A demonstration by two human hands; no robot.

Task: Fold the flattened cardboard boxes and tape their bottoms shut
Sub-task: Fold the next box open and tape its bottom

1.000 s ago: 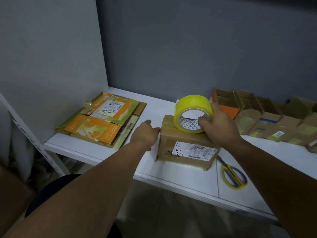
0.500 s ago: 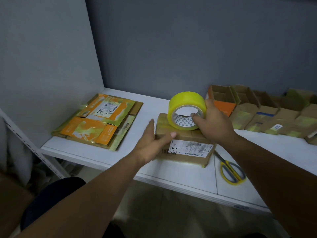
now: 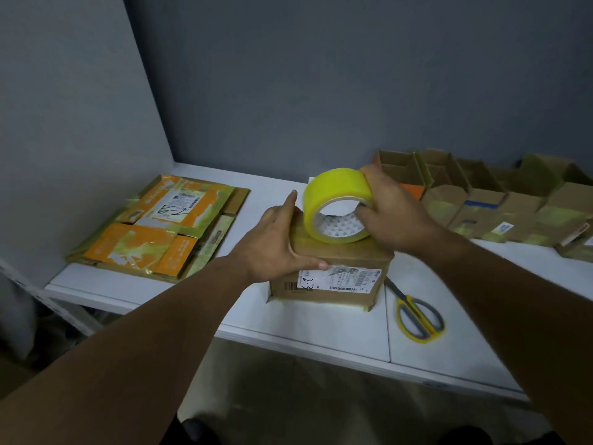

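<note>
1. Where the white table (image 3: 321,330) meets the room, a dark grey wall (image 3: 321,75) closes it at 12 o'clock and a paler grey panel (image 3: 64,123) at 9 o'clock; the floor below is dim and blurred.
2. At the table's middle stands the folded box (image 3: 340,256), brown cardboard, closed side up.
3. Its front carries a white shipping label (image 3: 340,279) with a barcode beside it and a handwritten mark starting "2"; the small print is unreadable.
4. On the box top the yellow tape roll (image 3: 333,187) stands on edge.
5. The right hand (image 3: 396,216) grips the roll, thumb over its rim and fingers in the core.
6. The left hand (image 3: 276,245) presses the box's 9 o'clock corner with straight fingers, thumb along the front edge.
7. From the box, the flattened boxes (image 3: 160,226) lie stacked at 9 o'clock, orange and yellow-taped, with a scrawled white label on top.
8. Yellow-handled scissors (image 3: 417,319) lie at 4 o'clock.
9. At 2 o'clock, a row of open boxes (image 3: 481,200) lines the wall.
</note>
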